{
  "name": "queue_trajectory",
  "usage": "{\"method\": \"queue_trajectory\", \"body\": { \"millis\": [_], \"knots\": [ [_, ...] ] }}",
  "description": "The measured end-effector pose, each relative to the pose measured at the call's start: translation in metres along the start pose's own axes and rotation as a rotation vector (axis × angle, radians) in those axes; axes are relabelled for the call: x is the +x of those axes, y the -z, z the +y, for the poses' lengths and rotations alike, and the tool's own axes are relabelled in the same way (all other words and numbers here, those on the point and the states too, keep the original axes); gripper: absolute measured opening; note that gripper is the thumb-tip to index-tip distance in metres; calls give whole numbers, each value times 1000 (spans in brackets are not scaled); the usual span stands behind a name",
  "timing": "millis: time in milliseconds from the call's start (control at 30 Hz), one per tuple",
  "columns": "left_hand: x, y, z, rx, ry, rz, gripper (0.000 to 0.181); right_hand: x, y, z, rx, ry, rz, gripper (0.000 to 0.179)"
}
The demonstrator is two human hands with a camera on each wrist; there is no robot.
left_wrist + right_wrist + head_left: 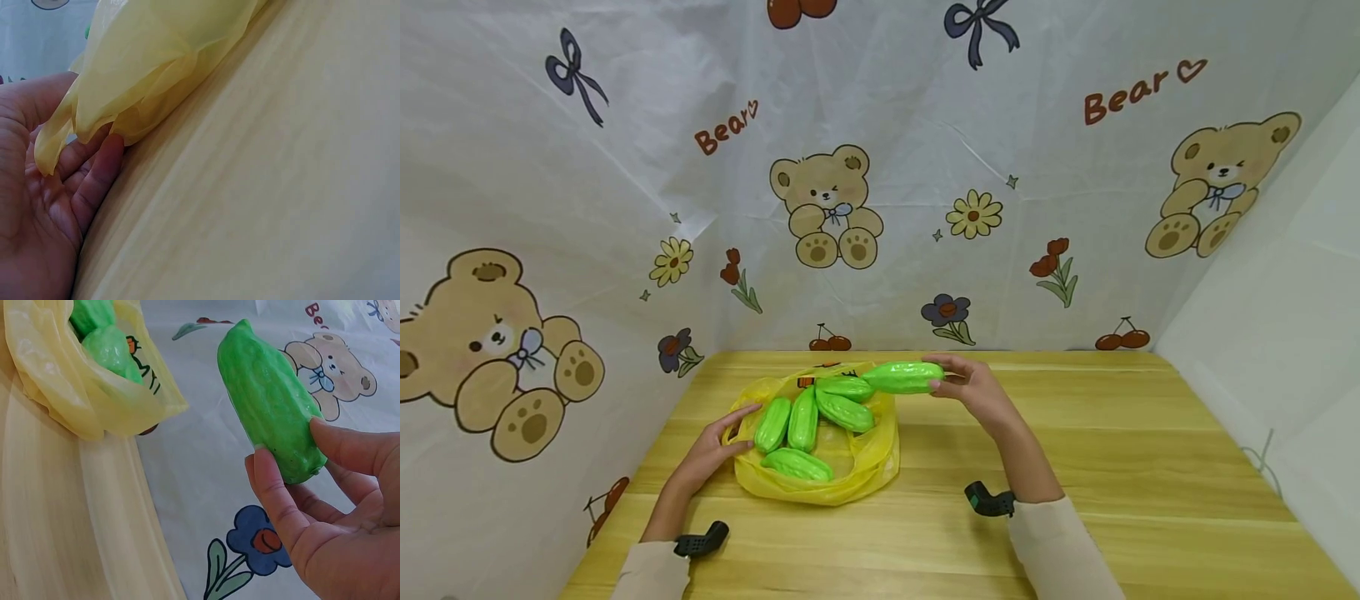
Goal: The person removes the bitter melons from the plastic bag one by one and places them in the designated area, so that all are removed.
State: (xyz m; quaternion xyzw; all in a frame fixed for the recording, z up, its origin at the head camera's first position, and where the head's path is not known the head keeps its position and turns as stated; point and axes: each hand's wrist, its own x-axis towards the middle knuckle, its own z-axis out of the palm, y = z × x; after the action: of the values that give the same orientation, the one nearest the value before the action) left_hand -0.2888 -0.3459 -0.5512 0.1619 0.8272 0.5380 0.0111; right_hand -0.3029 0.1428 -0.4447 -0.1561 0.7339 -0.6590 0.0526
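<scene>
A yellow plastic bag (880, 446) lies spread on the table with its mouth up, and several bright green bitter melons (803, 421) rest inside it. My left hand (711, 454) is at the bag's left side, gripping its edge; in the left wrist view a flap of the yellow bag (144, 75) hangs between thumb and fingers, hiding some fingertips. My right hand (973, 392) pinches one bitter melon (904, 377) by its blunt end, above the bag's back right rim. In the right wrist view this ridged melon (269, 406) points its narrow tip away from the palm.
The wooden table (1112, 467) extends to the right of the bag. A white cloth (910, 275) printed with bears and flowers hangs behind and at the left. A pale wall (1285, 333) stands on the right, with a thin cable (1262, 462) near the table edge.
</scene>
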Motion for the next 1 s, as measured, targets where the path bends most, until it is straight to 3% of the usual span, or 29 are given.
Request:
{"method": "queue_trajectory", "body": {
  "millis": [533, 733, 1000],
  "knots": [
    [0, -1, -4, 53, 10, 36, 60, -1, 20, 8, -20, 18, 88, 46],
    [0, -1, -3, 86, -33, 41, 59, -3, 29, 13, -22, -4, 121, 45],
    [0, -2, -2, 73, -13, 50, 60, -3, 39, 21, -50, -18, 171, 44]
  ]
}}
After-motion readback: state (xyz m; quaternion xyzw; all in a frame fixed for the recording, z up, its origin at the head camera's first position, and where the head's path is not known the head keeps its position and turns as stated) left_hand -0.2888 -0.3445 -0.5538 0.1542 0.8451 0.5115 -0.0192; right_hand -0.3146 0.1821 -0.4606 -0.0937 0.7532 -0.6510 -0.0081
